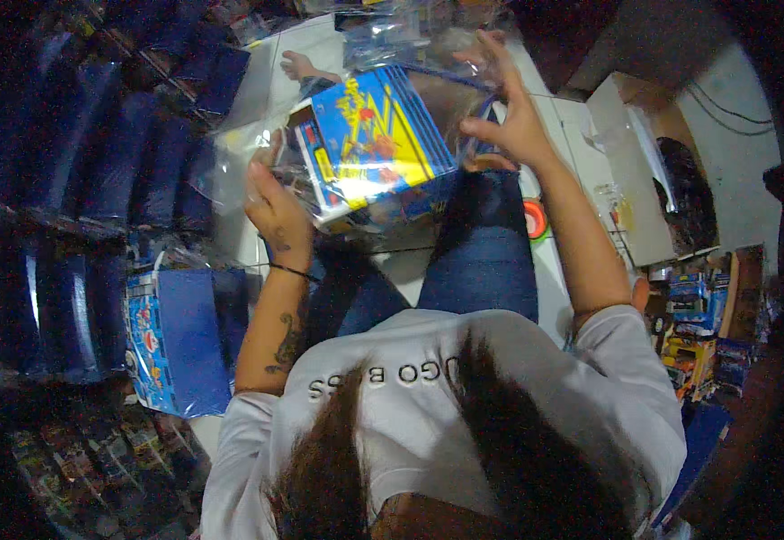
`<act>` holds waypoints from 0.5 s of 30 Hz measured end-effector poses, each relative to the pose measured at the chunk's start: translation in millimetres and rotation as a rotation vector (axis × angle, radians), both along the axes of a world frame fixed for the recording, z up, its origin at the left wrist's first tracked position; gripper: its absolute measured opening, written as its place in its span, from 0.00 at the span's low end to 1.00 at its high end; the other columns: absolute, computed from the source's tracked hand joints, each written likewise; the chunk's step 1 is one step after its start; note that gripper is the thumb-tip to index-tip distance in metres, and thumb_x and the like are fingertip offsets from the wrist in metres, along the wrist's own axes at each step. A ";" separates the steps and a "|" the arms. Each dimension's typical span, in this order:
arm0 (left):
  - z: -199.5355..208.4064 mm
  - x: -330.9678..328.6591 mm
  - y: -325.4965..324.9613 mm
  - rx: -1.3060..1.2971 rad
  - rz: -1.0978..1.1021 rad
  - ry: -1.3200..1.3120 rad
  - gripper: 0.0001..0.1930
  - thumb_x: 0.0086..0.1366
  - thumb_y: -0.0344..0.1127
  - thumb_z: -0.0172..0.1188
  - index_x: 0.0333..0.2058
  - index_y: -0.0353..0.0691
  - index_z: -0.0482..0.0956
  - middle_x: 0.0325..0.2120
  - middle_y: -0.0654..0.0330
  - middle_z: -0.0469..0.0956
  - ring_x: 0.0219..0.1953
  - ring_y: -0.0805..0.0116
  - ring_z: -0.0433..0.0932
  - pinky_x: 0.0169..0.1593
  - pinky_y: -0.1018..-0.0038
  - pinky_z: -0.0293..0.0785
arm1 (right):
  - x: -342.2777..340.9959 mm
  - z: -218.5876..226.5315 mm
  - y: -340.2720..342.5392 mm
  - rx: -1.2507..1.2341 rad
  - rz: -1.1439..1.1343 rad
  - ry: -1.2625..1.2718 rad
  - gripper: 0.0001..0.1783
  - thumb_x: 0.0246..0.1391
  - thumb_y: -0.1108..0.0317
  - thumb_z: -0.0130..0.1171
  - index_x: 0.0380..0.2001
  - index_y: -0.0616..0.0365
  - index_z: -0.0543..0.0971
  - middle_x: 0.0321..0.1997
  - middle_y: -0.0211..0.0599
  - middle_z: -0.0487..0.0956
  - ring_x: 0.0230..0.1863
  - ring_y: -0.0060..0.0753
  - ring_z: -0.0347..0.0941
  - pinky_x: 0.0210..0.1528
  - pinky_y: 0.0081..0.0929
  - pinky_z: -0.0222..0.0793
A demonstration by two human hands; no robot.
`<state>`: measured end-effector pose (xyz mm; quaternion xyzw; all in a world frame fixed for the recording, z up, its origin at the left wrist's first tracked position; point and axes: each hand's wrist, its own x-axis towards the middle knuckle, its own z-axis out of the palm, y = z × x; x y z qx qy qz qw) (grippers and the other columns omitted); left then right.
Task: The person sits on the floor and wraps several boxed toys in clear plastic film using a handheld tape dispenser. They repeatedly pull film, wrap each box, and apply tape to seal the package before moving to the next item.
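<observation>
A blue and yellow printed cardboard box point(378, 139) is tilted over my lap, inside a loose clear plastic bag point(239, 148). At the box's left end, my left hand point(277, 207) is closed on the bagged box, with some fingers hidden behind it. My right hand point(513, 121) is at the other end, its thumb and fingers spread wide beside the loose plastic. More film bunches up beyond the box, near the right fingertips. Whether those fingertips pinch any of the film is blurred.
Stacks of dark blue plastic-wrapped packages point(77, 171) line the left side. A blue printed box point(189, 342) stands by my left elbow. To the right are an orange and green roll point(534, 219), an open cardboard box point(626, 99) and colourful packages point(693, 333). White tiles point(554, 297) show beneath.
</observation>
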<state>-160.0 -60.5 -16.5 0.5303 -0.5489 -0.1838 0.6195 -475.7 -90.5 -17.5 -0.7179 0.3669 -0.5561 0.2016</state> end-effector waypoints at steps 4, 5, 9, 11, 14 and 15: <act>1.1 -12.4 24.7 -0.150 -0.011 -0.052 0.24 0.73 0.42 0.32 0.52 0.34 0.73 0.52 0.55 0.73 0.47 0.66 0.73 0.50 0.71 0.68 | -30.2 133.9 20.2 0.224 -0.129 0.391 0.18 0.50 0.58 0.64 0.41 0.56 0.79 0.36 0.30 0.81 0.39 0.23 0.76 0.40 0.25 0.73; 0.8 -11.6 28.3 -0.135 0.046 -0.087 0.24 0.73 0.42 0.31 0.54 0.34 0.72 0.53 0.55 0.73 0.50 0.65 0.73 0.54 0.70 0.66 | -29.5 154.2 25.6 0.334 -0.205 0.252 0.19 0.51 0.58 0.63 0.43 0.57 0.77 0.38 0.31 0.80 0.41 0.24 0.76 0.42 0.26 0.72; -1.2 -12.2 37.0 -0.113 -0.014 0.059 0.23 0.73 0.41 0.34 0.50 0.32 0.75 0.50 0.55 0.73 0.51 0.64 0.72 0.54 0.69 0.66 | -1.9 153.2 28.1 -0.207 -0.368 0.520 0.28 0.47 0.46 0.64 0.40 0.61 0.78 0.34 0.42 0.81 0.37 0.33 0.78 0.38 0.29 0.72; -1.9 -15.2 39.4 -0.141 -0.059 0.029 0.23 0.73 0.39 0.34 0.49 0.31 0.75 0.50 0.51 0.72 0.52 0.60 0.71 0.56 0.68 0.65 | 5.0 137.6 25.1 0.331 -0.227 0.634 0.32 0.45 0.42 0.65 0.40 0.61 0.79 0.35 0.43 0.81 0.38 0.34 0.78 0.38 0.30 0.72; -3.1 -19.0 43.0 -0.207 -0.153 -0.016 0.22 0.72 0.38 0.34 0.50 0.30 0.74 0.50 0.50 0.72 0.53 0.58 0.70 0.57 0.68 0.63 | -1.3 137.1 27.0 0.201 -0.307 0.627 0.21 0.48 0.52 0.63 0.38 0.58 0.80 0.34 0.43 0.82 0.35 0.34 0.79 0.38 0.30 0.73; -3.5 -19.9 43.9 -0.173 -0.123 -0.038 0.22 0.72 0.38 0.34 0.50 0.30 0.74 0.51 0.49 0.71 0.53 0.58 0.69 0.58 0.68 0.62 | -4.5 145.6 31.5 0.245 -0.402 0.619 0.19 0.49 0.54 0.63 0.38 0.58 0.80 0.34 0.43 0.82 0.34 0.34 0.79 0.38 0.30 0.73</act>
